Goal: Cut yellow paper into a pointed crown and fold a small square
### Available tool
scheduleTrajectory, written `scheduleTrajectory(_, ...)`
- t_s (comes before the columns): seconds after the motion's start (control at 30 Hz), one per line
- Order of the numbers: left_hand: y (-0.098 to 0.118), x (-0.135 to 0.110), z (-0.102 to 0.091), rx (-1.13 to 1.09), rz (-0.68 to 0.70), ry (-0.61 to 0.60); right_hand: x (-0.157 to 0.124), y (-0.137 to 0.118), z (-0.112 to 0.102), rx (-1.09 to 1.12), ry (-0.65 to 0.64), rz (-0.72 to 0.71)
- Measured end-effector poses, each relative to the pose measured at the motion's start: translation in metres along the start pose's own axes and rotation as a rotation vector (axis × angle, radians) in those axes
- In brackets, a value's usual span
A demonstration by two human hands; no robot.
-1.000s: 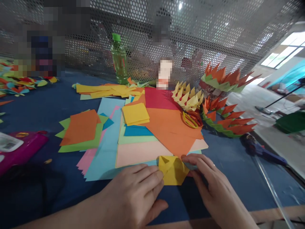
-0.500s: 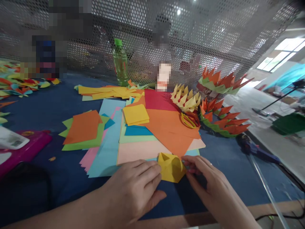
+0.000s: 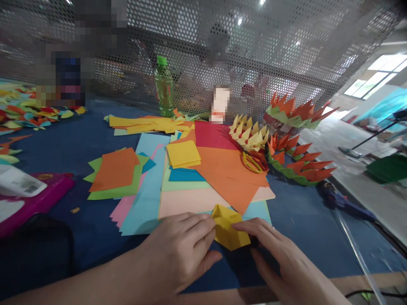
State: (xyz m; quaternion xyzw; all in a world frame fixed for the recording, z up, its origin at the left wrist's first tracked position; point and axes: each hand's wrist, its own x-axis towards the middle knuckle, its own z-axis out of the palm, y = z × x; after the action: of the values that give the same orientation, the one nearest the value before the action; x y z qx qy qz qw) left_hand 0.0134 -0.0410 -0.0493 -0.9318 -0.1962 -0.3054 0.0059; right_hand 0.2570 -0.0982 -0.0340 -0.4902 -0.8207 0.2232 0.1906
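Note:
A partly folded piece of yellow paper [image 3: 230, 231] lies near the table's front, with raised creases and a standing corner at its upper left. My left hand [image 3: 187, 241] rests flat, its fingertips touching the paper's left edge and its thumb apart. From the right, my right hand [image 3: 270, 241] lays its outstretched fingers on top of the paper, while its thumb stays lower and away from it. What is under the left fingertips is hidden. Just beyond lie loose coloured sheets [image 3: 187, 201] and an orange sheet [image 3: 222, 169].
Yellow-handled scissors [image 3: 252, 163] lie beside pointed paper crowns [image 3: 248, 133]. A blue glue gun [image 3: 348, 201] is at right. A green bottle [image 3: 164, 89] stands at the back. Yellow squares [image 3: 183, 154], orange and green squares [image 3: 114, 169] and a magenta object [image 3: 47, 195] lie leftward.
My right fingers have moved from the paper's right edge onto its top. The paper's right part has shifted slightly down and its folds look different. My left hand has stayed in place.

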Motion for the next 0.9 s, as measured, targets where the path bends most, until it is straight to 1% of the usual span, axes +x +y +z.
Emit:
scheduleTrajectory(0.07, 0.0, 0.0, 0.0, 0.001, 0.003, 0.002, 0.003, 0.002, 0.001, -0.017, 0.048, 0.005)
scheduleTrajectory(0.13, 0.0, 0.0, 0.0, 0.002, 0.007, 0.015, 0.006, 0.005, 0.004, -0.067, 0.136, 0.004)
scheduleTrajectory(0.27, 0.0, 0.0, 0.001, -0.002, 0.005, 0.018, 0.008, 0.009, 0.009, -0.202, 0.281, -0.069)
scheduleTrajectory(0.37, 0.001, 0.0, -0.001, 0.005, 0.004, -0.007, 0.007, 0.005, 0.011, -0.287, 0.332, -0.119)
scheduleTrajectory(0.43, 0.003, 0.0, -0.002, 0.006, 0.007, -0.024, 0.005, 0.003, 0.011, -0.305, 0.321, -0.165)
scheduleTrajectory(0.57, 0.005, 0.0, -0.002, -0.01, 0.002, -0.044, 0.001, 0.005, 0.012, -0.274, 0.243, -0.268)
scheduleTrajectory(0.77, 0.005, -0.002, 0.001, 0.004, -0.012, -0.055, 0.003, 0.005, 0.014, -0.185, 0.209, -0.395)
scheduleTrajectory(0.83, 0.006, -0.003, 0.001, 0.02, -0.008, -0.044, 0.005, 0.001, 0.014, -0.146, 0.209, -0.41)
scheduleTrajectory(0.9, 0.008, -0.003, 0.0, 0.029, 0.023, -0.018, 0.007, -0.001, 0.012, -0.113, 0.189, -0.376)
